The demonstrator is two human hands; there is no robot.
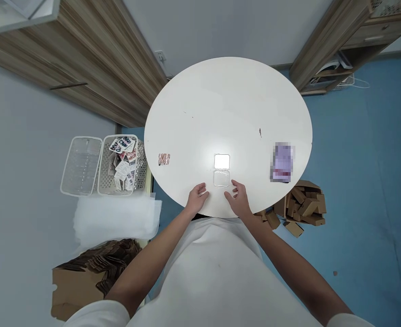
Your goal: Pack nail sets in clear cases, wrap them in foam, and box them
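Note:
A small clear plastic case lies opened flat on the white round table, its two halves one behind the other. The far half looks bright white under the light. My right hand is just right of the near half, fingers apart and holding nothing. To the left of the case, my left hand rests at the table's near edge with its fingers spread and nothing in them. A small set of pinkish patterned pieces lies further left. On the right is a purple item, blurred by pixelation.
Left of the table, a white basket holds printed cards, its lid open. Below it are a stack of white translucent sheets and folded cardboard. A carton of small brown boxes stands on the floor at right. Wooden cabinets flank the table.

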